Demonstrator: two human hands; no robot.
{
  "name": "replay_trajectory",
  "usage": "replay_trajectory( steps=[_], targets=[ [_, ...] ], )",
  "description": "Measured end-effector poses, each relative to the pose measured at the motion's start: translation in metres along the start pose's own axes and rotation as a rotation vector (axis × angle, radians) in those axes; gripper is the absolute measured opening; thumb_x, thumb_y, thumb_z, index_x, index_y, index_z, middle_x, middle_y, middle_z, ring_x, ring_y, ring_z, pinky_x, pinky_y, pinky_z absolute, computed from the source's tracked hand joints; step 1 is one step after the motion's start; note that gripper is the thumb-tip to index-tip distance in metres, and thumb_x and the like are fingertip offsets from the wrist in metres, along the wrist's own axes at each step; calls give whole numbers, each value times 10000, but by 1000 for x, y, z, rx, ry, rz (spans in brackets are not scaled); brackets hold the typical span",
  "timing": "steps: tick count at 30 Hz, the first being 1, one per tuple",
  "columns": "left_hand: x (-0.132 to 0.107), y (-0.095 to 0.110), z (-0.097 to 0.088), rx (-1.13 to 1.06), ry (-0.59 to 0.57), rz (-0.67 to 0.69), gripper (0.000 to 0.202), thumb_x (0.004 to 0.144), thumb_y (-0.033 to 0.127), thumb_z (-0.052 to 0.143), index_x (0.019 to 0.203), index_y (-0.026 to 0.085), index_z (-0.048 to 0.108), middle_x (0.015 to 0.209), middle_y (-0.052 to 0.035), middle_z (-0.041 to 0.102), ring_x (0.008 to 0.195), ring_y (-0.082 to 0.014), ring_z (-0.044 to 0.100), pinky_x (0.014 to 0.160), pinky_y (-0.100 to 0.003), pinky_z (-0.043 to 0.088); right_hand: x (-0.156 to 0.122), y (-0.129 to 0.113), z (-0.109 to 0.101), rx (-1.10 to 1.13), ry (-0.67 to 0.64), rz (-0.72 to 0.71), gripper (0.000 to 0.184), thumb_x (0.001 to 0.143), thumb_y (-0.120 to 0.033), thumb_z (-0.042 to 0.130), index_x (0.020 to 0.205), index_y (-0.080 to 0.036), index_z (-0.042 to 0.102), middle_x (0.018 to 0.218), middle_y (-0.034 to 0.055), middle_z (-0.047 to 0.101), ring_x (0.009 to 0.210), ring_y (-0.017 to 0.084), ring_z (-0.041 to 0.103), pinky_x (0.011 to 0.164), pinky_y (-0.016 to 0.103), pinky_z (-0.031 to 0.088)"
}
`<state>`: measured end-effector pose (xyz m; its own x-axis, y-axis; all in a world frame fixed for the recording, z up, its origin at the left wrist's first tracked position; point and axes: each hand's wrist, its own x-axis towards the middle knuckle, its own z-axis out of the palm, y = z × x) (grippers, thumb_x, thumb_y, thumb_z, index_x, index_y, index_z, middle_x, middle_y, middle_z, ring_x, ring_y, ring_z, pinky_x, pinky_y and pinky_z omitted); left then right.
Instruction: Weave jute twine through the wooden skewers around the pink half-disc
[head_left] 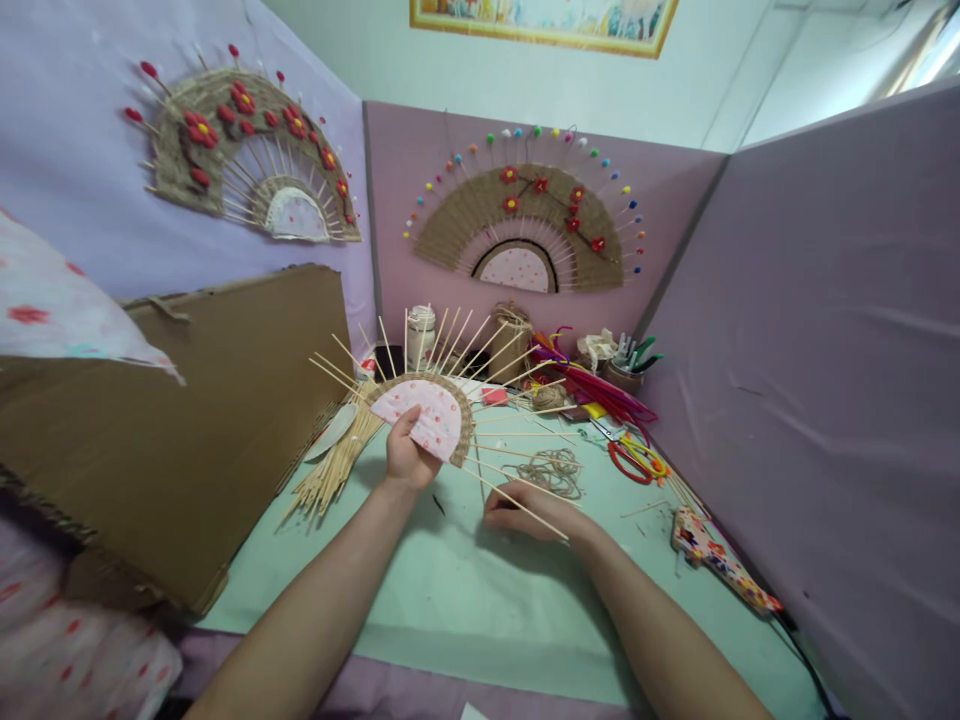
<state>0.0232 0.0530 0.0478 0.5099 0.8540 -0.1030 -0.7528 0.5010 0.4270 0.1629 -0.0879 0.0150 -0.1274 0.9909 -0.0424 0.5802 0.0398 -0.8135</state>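
Note:
My left hand (411,455) grips a half-round fan frame by its lower edge, thumb flat on the pink floral fabric (439,420). Thin wooden sticks (499,375) radiate from the frame, and a band of woven twine (466,430) borders the fabric. Below the frame's right end, my right hand (521,508) is closed, its fingertips pinched on a strand of twine (481,475) that runs up to the band. Two of the sticks pass in front of this hand. Behind it lies a loose coil of twine (555,472) on the green tabletop (420,600).
Left of the fan lies a bundle of sticks (337,460), beside cardboard (187,420). Red-handled scissors (630,462) and a patterned glue gun (720,560) lie at right. A jar (421,335) and a twine spool (511,345) stand behind. Finished fans (517,215) hang on the partitions.

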Motion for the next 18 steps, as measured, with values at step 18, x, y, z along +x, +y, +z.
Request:
replay_trajectory(
  steps=[18],
  targets=[
    [-16,-26,0,7,-37,-238,365,771,232,508,1089,69,585,885,-107,713,901,-240,652,912,-390,448,3,-6,22,148,2,-116,167,747,-231,568,893,-166,616,776,19,615,690,125,542,640,226,429]
  ],
)
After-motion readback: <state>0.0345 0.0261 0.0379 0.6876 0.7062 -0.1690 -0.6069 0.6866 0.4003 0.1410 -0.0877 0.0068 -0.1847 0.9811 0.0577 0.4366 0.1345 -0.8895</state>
